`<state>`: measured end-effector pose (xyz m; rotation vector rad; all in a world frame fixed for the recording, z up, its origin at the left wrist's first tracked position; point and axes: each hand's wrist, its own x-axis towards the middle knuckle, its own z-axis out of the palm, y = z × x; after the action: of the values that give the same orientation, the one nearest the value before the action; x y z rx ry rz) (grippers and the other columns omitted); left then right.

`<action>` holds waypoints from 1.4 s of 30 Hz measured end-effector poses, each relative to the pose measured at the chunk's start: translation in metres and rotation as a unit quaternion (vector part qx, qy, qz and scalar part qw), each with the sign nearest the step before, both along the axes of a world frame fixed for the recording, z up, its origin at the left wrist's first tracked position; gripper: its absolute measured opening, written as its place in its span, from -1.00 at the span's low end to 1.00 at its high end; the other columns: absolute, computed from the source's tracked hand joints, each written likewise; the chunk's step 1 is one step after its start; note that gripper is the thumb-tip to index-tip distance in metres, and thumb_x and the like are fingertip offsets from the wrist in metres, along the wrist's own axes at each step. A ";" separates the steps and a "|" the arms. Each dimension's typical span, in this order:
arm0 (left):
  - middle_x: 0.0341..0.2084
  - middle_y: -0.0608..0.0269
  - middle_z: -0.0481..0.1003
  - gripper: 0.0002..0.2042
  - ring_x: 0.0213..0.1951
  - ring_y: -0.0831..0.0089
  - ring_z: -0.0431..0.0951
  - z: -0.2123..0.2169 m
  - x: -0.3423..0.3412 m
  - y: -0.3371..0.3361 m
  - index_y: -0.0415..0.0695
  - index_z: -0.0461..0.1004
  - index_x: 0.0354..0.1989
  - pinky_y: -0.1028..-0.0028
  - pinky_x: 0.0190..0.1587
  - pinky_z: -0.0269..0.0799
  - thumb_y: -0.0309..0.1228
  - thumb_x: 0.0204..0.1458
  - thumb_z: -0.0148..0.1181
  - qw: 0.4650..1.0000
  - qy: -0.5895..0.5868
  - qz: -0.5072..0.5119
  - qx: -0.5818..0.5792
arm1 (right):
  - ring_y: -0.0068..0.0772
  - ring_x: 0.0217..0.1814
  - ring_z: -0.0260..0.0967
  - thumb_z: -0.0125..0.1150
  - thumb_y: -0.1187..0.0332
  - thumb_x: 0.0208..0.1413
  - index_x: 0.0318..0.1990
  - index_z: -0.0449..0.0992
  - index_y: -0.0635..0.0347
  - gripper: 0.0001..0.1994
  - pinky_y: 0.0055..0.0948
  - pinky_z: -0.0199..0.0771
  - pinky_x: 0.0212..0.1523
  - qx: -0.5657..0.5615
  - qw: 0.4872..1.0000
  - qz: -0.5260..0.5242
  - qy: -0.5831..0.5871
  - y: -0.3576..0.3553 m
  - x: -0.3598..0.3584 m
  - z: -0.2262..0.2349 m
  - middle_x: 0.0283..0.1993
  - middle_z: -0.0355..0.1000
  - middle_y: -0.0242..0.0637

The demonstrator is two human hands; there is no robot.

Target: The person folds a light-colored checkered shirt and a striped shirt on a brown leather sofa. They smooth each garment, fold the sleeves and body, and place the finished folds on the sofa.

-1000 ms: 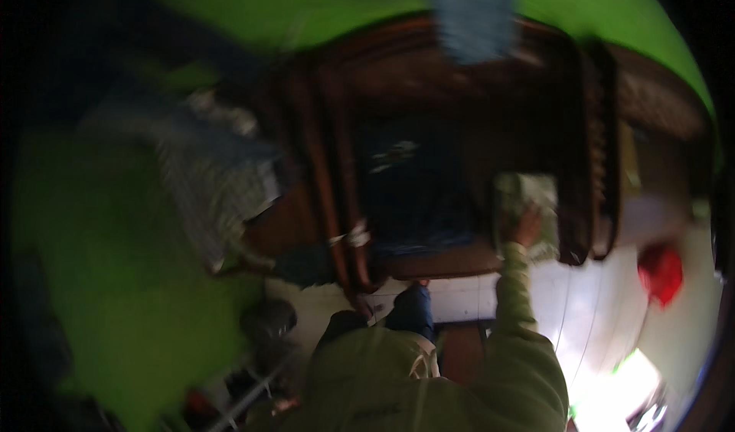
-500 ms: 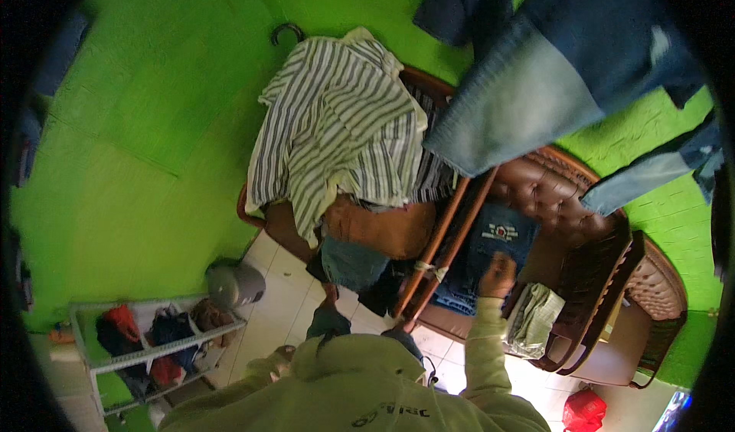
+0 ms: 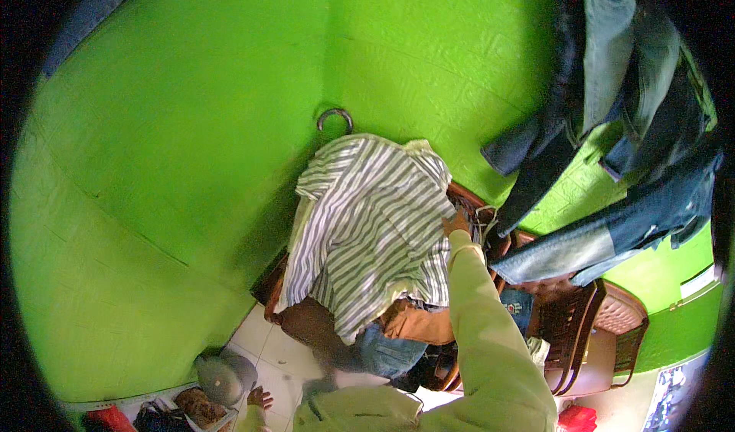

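A grey-and-white striped shirt (image 3: 375,225) lies spread over a heap of clothes at the corner end of a wooden sofa. My right arm is stretched forward, and my right hand (image 3: 457,224) is closed at the shirt's right edge. Below the shirt, brown cloth (image 3: 417,323) and blue denim (image 3: 390,352) stick out of the heap. Low on the left, my left hand (image 3: 260,398) is held out with its fingers apart, holding nothing, near a grey rounded container (image 3: 222,378). Folded dark jeans (image 3: 517,308) rest on the sofa seat, partly behind my right sleeve.
Several pairs of jeans (image 3: 651,65) hang at the upper right, low over the sofa. A curved dark hook (image 3: 334,118) shows above the shirt against the green wall (image 3: 191,164). A white rack (image 3: 164,397) with clothes stands lower left. A red bag (image 3: 576,418) lies at lower right.
My right hand has gone from the folded jeans on the seat to the striped shirt's edge. My left hand has moved out from my body. The view has tilted up.
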<state>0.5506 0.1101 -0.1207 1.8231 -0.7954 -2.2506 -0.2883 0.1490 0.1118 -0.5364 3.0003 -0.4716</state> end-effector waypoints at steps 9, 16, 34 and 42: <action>-0.29 0.21 0.44 -0.73 -0.39 0.17 0.45 -0.075 0.025 -0.039 0.08 0.37 -0.18 0.21 -0.52 0.31 -0.10 0.00 0.08 0.777 0.548 0.164 0.261 | 0.04 0.12 0.24 0.11 0.03 -0.02 -0.04 0.40 -0.16 -0.63 -0.10 0.25 0.10 0.142 0.990 0.026 0.004 -0.024 0.008 0.014 0.06 0.29 0.02; -0.15 0.24 0.40 -0.72 -0.19 0.32 0.45 -0.044 -0.149 -0.159 -0.06 0.33 -0.03 0.29 -0.18 0.41 -0.29 0.10 -0.04 0.917 0.262 0.293 -0.067 | 0.23 -0.16 0.35 -0.14 0.16 0.13 -0.11 0.25 0.11 -0.72 0.05 0.35 -0.13 -0.149 0.982 -0.087 0.075 -0.052 0.039 0.038 -0.18 0.39 0.15; 0.24 0.12 0.06 0.00 0.25 0.15 0.03 0.129 -0.520 -0.238 -0.18 -0.07 0.28 0.31 0.26 -0.04 0.15 -0.28 0.25 0.756 -0.010 -0.461 -0.464 | -0.02 -0.34 0.30 0.09 0.24 0.10 -0.24 0.28 0.22 -0.76 -0.14 0.31 -0.28 -0.158 0.837 0.140 0.505 0.048 0.094 0.248 -0.40 0.36 -0.07; 0.25 0.05 0.01 -0.02 0.25 0.12 0.03 0.097 -0.516 -0.213 -0.19 -0.03 0.26 0.29 0.26 -0.01 0.15 -0.26 0.23 0.755 0.004 -0.489 -0.437 | -0.43 -0.42 0.45 0.16 0.10 -0.01 -0.20 0.44 0.28 -0.61 -0.38 0.46 -0.41 -0.120 0.968 -0.104 -0.196 0.143 0.197 -0.053 -0.44 0.48 -0.19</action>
<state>0.0349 -0.1032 -0.0240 0.9540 -2.6640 -1.5721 -0.0913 0.2916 0.0589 -0.1132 2.6393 -0.8512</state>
